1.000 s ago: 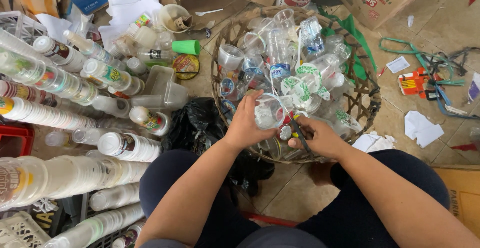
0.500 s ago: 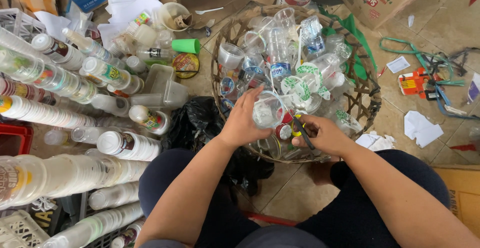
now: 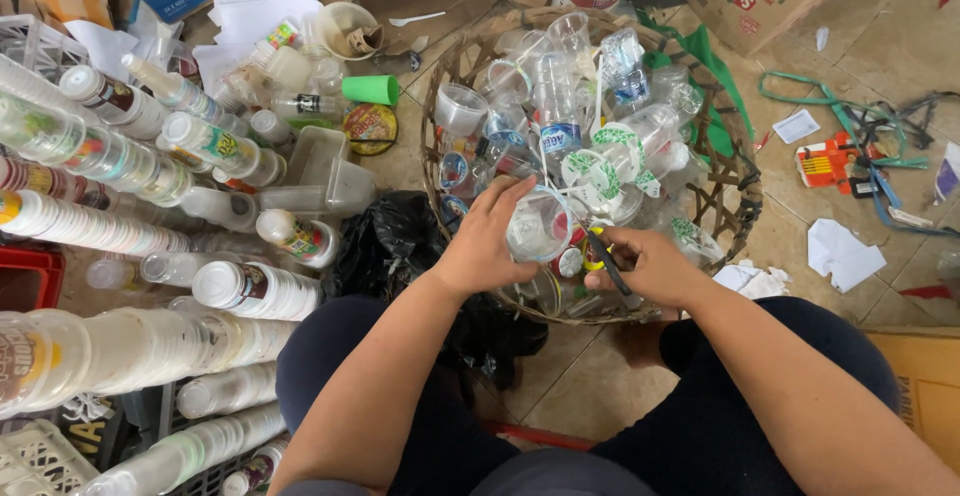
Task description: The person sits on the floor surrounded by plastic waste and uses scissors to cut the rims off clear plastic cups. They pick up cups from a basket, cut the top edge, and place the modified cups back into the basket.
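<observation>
A clear plastic cup [image 3: 537,226] is gripped in the left hand [image 3: 487,236], the fingers curled around its rim and wall, over the near part of a woven basket [image 3: 745,191]. Just to its right, a small black-handled tool with a yellow part [image 3: 603,259] is clasped in the closed right hand [image 3: 645,266], its tip lying close to the cup. Both hands are held just inside the basket's near rim, and the basket is filled with clear plastic cups and bottles [image 3: 575,116], so little free room is left inside it. A black plastic bag [image 3: 385,241] is seen touching the basket's left edge. Further left, long stacks of nested cups [image 3: 110,341] are laid side by side. Bare tiled floor [image 3: 850,186] with paper scraps [image 3: 840,253] is found to the right of the basket.
</observation>
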